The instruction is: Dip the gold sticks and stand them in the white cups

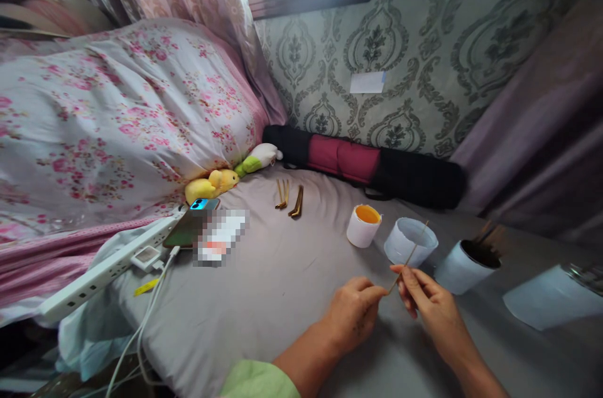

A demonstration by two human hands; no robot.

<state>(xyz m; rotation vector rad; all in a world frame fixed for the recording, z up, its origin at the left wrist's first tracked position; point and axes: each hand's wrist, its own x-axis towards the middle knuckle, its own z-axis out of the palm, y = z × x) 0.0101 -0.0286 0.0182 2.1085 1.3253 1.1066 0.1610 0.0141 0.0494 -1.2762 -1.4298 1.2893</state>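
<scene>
Between my two hands is a thin gold-brown stick, its upper length (411, 253) slanting up to the right in front of a white-wrapped open container (411, 242). My left hand (357, 310) is closed, its thumb and forefinger pinching the lower end. Higher up, my right hand (426, 301) pinches the same stick between thumb and fingertips. To the left, on the grey sheet (264, 297), lie two small groups of thin bent rods: a gold group (282, 195) and a darker bronze group (296, 202).
White-wrapped containers stand in a row: one with an orange inside (362, 235), one holding dark thin pieces (464, 272), another (537, 297) at far right. A phone (186, 231), a power strip (113, 263), plush toys (211, 186) and a long black-and-maroon bag (343, 159) lie around.
</scene>
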